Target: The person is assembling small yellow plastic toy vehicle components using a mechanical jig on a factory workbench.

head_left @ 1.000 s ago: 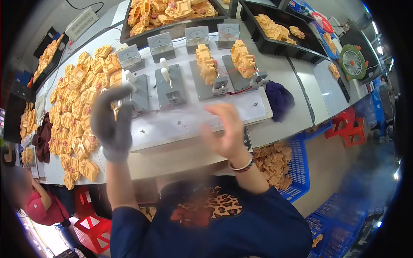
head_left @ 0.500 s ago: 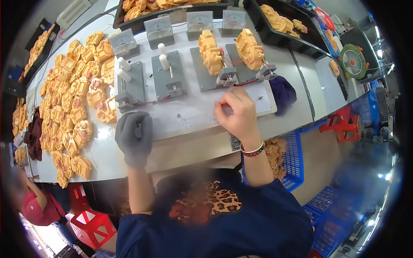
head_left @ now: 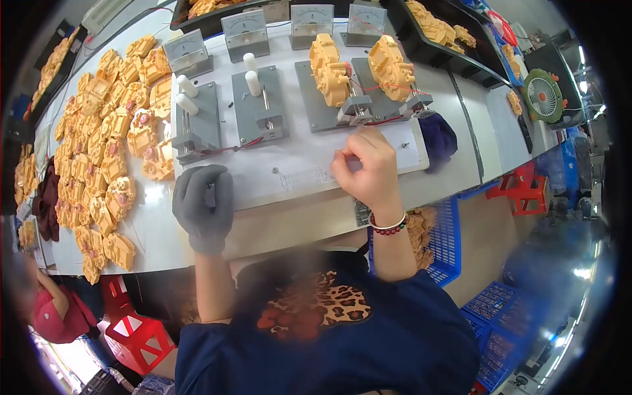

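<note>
My left hand [head_left: 204,207], in a grey glove, is curled closed at the table's front edge, below the leftmost grey test fixture [head_left: 207,118]. My bare right hand [head_left: 368,168] is closed too, its curled fingers just in front of the two right fixtures; the insides of both hands are hidden. A yellow plastic gear housing [head_left: 329,72] sits on the third fixture, and another yellow housing [head_left: 393,69] on the fourth, with thin red wires at them. The second fixture [head_left: 243,112] carries two white posts and no housing, as does the leftmost.
Many loose yellow housings [head_left: 99,151] cover the table's left side. Needle meters [head_left: 245,34] stand behind the fixtures. Black trays [head_left: 447,59] hold more parts. A dark cloth [head_left: 438,138] lies right of the fixtures, with a blue crate [head_left: 447,243] below the table and a green fan [head_left: 543,95] far right.
The whole view has shifted slightly, with the fixtures and meters now a little higher. Both hands keep nearly the same curled pose and place.
</note>
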Demonstrator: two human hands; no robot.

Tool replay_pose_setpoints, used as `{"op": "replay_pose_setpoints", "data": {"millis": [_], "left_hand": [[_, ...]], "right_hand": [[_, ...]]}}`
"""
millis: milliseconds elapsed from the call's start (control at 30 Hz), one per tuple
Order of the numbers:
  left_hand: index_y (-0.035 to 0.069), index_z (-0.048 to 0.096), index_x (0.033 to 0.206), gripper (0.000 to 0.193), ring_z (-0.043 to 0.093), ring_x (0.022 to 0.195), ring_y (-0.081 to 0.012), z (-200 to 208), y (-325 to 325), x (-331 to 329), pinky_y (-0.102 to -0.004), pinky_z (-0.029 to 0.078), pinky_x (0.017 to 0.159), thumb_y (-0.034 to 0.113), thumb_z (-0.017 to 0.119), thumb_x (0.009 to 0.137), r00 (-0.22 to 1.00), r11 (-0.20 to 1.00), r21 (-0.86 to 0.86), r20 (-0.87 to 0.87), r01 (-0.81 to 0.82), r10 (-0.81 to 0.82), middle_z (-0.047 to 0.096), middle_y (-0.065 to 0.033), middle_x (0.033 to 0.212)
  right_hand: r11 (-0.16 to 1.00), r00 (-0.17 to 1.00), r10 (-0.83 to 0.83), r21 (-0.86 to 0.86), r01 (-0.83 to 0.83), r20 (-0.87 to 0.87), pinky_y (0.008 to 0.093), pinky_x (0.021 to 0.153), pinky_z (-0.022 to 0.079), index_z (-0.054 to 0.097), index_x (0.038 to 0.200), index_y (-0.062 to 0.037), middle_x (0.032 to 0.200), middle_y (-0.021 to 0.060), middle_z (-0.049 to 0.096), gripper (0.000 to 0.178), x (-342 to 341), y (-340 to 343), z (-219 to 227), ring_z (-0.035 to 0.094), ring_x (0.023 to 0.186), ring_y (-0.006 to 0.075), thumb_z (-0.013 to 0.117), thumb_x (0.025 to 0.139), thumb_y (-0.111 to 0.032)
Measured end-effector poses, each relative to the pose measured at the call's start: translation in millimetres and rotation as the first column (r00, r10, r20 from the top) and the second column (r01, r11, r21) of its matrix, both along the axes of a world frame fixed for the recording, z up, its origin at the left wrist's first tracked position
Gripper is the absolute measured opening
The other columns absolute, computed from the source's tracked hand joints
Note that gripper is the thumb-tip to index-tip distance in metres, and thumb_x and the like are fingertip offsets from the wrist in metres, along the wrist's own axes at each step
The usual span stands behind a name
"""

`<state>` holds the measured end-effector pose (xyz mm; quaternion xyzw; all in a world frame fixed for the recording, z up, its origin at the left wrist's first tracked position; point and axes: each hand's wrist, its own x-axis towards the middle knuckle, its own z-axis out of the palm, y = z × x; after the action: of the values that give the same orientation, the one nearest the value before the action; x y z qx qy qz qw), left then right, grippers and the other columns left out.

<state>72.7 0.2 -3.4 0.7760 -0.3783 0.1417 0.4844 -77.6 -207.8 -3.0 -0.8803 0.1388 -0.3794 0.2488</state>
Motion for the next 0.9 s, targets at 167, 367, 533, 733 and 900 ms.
{"op": "replay_pose_setpoints", "data": {"millis": [167,367,533,733,900], "left_hand": [[0.003,0.065,0.08,0.008,0.058,0.067,-0.0222,-2.7,0.0,0.6,-0.0313,0.046,0.062,-0.002,0.066,0.074,1.0,1.0,-0.013,0.005,-0.005,0.005,0.062,-0.0086,0.074],[0.004,0.066,0.08,0.009,0.058,0.067,-0.0221,-1.7,1.1,0.4,-0.0311,0.046,0.062,-0.002,0.066,0.073,1.0,1.0,0.008,-0.002,-0.018,0.018,0.062,-0.0082,0.074],[0.004,0.066,0.081,0.009,0.058,0.067,-0.0225,-1.6,-0.1,0.9,-0.0315,0.046,0.061,-0.002,0.066,0.074,1.0,1.0,0.005,-0.003,0.009,-0.009,0.062,-0.0083,0.074],[0.004,0.065,0.081,0.008,0.058,0.067,-0.0224,-0.7,-0.6,-1.1,-0.0315,0.046,0.062,-0.001,0.066,0.074,1.0,1.0,0.022,0.004,-0.014,0.014,0.062,-0.0084,0.074],[0.004,0.065,0.08,0.007,0.058,0.067,-0.0224,-0.7,-0.7,-0.4,-0.0316,0.046,0.062,0.0,0.067,0.075,1.0,1.0,0.014,0.009,-0.007,0.006,0.062,-0.0083,0.074]], "right_hand": [[1.0,1.0,-0.002,-0.006,0.002,0.003,0.0353,0.056,0.042,0.047,0.063,-0.0026,0.062,0.0105,0.048,0.017,-0.1,0.2,-0.6,0.051,0.063,0.0282,0.064,0.065,-0.001],[0.988,0.991,0.103,0.126,-0.092,-0.082,0.0321,0.058,0.045,0.056,0.071,0.0015,0.07,0.0107,0.054,0.011,-8.7,-6.6,9.1,0.055,0.065,0.0252,0.067,0.072,0.001],[0.944,0.958,0.191,0.308,-0.12,-0.215,0.0266,0.058,0.046,0.063,0.081,0.0039,0.076,0.0089,0.058,0.006,-18.7,-20.6,15.4,0.058,0.068,0.0178,0.067,0.078,0.001],[0.961,0.976,0.133,0.263,-0.085,-0.171,0.0259,0.058,0.047,0.063,0.082,0.0036,0.077,0.0083,0.058,0.007,-17.1,-15.5,12.0,0.059,0.068,0.0169,0.068,0.08,-0.001],[0.961,0.979,0.128,0.264,-0.083,-0.161,0.0258,0.059,0.048,0.063,0.083,0.0033,0.078,0.0085,0.059,0.007,-17.8,-13.5,10.1,0.059,0.069,0.0174,0.068,0.08,-0.001]]}}
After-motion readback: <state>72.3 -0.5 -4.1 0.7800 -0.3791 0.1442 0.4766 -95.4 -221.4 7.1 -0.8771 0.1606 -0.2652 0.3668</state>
